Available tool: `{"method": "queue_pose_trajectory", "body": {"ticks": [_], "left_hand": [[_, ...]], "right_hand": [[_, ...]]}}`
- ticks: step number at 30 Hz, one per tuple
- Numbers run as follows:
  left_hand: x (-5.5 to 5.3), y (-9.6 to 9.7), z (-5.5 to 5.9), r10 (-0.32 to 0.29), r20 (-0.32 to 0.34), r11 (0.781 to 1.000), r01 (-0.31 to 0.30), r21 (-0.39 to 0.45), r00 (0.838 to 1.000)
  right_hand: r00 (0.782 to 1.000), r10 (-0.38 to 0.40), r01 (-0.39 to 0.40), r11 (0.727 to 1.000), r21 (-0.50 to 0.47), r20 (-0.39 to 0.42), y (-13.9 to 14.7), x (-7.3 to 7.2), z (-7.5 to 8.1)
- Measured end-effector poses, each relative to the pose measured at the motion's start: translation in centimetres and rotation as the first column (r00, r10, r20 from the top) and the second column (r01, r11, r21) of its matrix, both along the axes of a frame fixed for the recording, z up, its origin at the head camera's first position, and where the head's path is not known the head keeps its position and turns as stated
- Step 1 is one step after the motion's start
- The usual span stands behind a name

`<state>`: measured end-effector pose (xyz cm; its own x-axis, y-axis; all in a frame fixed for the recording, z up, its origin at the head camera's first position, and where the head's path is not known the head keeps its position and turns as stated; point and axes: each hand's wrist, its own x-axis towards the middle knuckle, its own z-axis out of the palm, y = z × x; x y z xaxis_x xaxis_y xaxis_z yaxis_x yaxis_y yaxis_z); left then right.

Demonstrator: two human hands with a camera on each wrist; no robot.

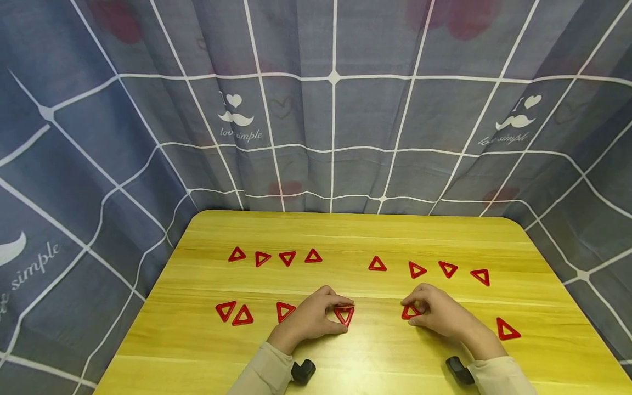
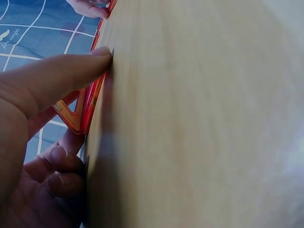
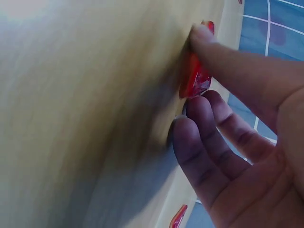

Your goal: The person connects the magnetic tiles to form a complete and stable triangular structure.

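Observation:
My left hand is at a red triangular frame tile on the wooden table, thumb at its near corner and fingers at its far side. A second, orange-red triangle rises from the table along that far side, between thumb and fingers in the left wrist view. Over to the right, my right hand pinches another red triangle between thumb and fingers, low over the table. The right wrist view shows this triangle nearly edge-on; whether it touches the table I cannot tell.
Several red triangles lie in a far row, among them one at left and one at right. Nearer are more triangles left of my left hand and one far right. A checked curtain surrounds the table.

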<state>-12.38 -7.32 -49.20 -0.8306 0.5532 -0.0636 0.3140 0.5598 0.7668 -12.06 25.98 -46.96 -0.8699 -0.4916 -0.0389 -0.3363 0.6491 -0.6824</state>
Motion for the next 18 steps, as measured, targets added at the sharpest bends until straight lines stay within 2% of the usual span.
{"method": "queue_pose_trajectory", "body": {"ticks": [5,18], "left_hand": [[-0.01,-0.01,0.01,0.008,-0.005,1.000,-0.008,-0.005,1.000],[0.05,-0.07,-0.12,0.010,-0.009,1.000,-0.010,0.000,1.000]], "right_hand": [[1.000,-0.002,0.003,1.000,0.015,-0.031,-0.16,-0.07,-0.20],[0.996,-0.069,0.070,0.998,0.003,-0.058,-0.85,0.23,-0.66]]}}
